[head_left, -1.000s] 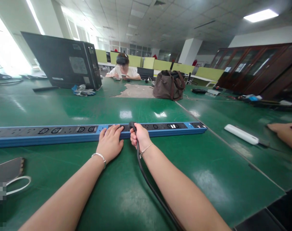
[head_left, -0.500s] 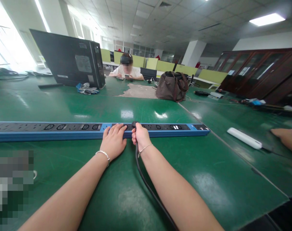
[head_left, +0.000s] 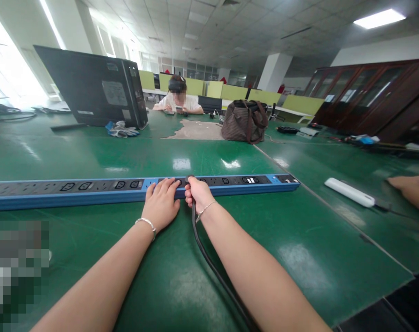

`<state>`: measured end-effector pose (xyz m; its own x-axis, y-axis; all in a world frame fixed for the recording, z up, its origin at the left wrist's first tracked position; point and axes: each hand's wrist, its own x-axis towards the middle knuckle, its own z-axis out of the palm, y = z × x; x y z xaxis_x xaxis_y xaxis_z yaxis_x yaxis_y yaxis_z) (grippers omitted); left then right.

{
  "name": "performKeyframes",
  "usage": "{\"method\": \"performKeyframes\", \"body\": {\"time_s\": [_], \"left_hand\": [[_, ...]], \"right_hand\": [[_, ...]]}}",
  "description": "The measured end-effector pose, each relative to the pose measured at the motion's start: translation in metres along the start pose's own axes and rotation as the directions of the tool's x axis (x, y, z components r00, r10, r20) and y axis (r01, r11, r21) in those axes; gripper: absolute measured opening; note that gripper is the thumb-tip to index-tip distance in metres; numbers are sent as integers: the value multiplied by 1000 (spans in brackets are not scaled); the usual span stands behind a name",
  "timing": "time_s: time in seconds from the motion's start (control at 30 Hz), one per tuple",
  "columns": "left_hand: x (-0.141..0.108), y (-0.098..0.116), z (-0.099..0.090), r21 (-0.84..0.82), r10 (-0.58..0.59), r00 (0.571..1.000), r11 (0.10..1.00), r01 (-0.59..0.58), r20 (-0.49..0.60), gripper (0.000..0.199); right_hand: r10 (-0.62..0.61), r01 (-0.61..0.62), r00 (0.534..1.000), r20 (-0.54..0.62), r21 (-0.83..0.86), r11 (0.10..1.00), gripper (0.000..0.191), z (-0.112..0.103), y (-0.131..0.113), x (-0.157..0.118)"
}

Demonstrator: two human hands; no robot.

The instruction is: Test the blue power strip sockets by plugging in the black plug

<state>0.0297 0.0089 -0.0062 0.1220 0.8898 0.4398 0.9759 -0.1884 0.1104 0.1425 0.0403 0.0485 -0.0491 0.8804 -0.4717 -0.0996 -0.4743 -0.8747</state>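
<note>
A long blue power strip (head_left: 102, 196) with a black socket face lies across the green table. My left hand (head_left: 161, 199) rests on it with the fingers stretched out flat over its top, a little left of the plug. My right hand (head_left: 199, 192) is closed round a black power plug (head_left: 189, 179), held down at the strip's socket face. Whether its pins are fully inside a socket is hidden by my fingers. From the plug a thick black cable (head_left: 209, 261) runs down toward me beside my right forearm.
A white bar-shaped device (head_left: 349, 192) with a dark cord lies to the right, near another person's hand (head_left: 411, 189). Farther back are a black computer case (head_left: 91, 87), gloves (head_left: 122, 129), a brown bag (head_left: 244, 122) and a seated person (head_left: 179, 99).
The plug sits slightly lower at the strip, with my right hand still closed on it. My left hand keeps its place. The whole view has shifted a little.
</note>
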Motion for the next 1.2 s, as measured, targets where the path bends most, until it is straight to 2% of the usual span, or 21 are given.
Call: {"method": "performKeyframes", "body": {"time_s": [0.27, 0.5, 0.6, 0.7, 0.8, 0.87, 0.9, 0.93, 0.97, 1.03, 1.1, 1.13, 1.17, 1.2], "left_hand": [[-2, -2, 0, 2, 15, 1000, 1000, -15, 22, 53], [-1, 0, -2, -4, 10, 999, 1000, -10, 31, 53], [-2, -1, -1, -6, 15, 1000, 1000, -15, 24, 53], [-2, -2, 0, -13, 16, 1000, 1000, -16, 12, 55], [0, -2, -1, -44, -2, 1000, 999, 1, -20, 53], [1, 0, -5, -80, -42, 996, 996, 36, -81, 46], [2, 2, -8, -98, -65, 992, 994, 54, -108, 41], [2, 5, -11, -112, -80, 990, 991, 67, -117, 36], [2, 8, -15, -121, -82, 992, 990, 70, -101, 35], [3, 15, -22, -142, -68, 998, 988, 68, 5, 41], [4, 23, -27, -199, -109, 986, 971, 133, 125, 45], [6, 27, -28, -248, -162, 973, 948, 200, 167, 46], [9, 30, -29, -314, -224, 954, 907, 279, 198, 46], [13, 33, -30, -398, -286, 931, 845, 358, 229, 47]], "right_hand": [[3, -3, 1000, -1, -80, 997, 37, -5, -5, 1], [26, -20, 998, 52, -128, 992, 38, -10, -5, 6], [112, -84, 980, 166, -172, 982, 41, -22, -10, 12], [161, -95, 942, 293, -225, 970, 45, -45, -7, 18], [15, 52, 983, 184, -358, 932, 43, -72, 8, 20], [-168, 209, 977, 131, -436, 875, 38, -87, 18, 18], [-292, 298, 952, 93, -503, 812, 38, -93, 22, 16], [-428, 375, 902, 52, -584, 720, 37, -97, 24, 14], [-557, 424, 831, 19, -670, 609, 36, -100, 26, 12], [-757, 457, 653, 14, -805, 379, 30, -103, 26, 9], [-852, 471, 515, 94, -862, 189, 25, -103, 26, 10], [-866, 483, 477, 149, -868, 116, 26, -103, 27, 12], [-866, 492, 459, 199, -868, 61, 30, -102, 28, 15], [-855, 492, 460, 238, -870, 22, 35, -102, 30, 18]]}}
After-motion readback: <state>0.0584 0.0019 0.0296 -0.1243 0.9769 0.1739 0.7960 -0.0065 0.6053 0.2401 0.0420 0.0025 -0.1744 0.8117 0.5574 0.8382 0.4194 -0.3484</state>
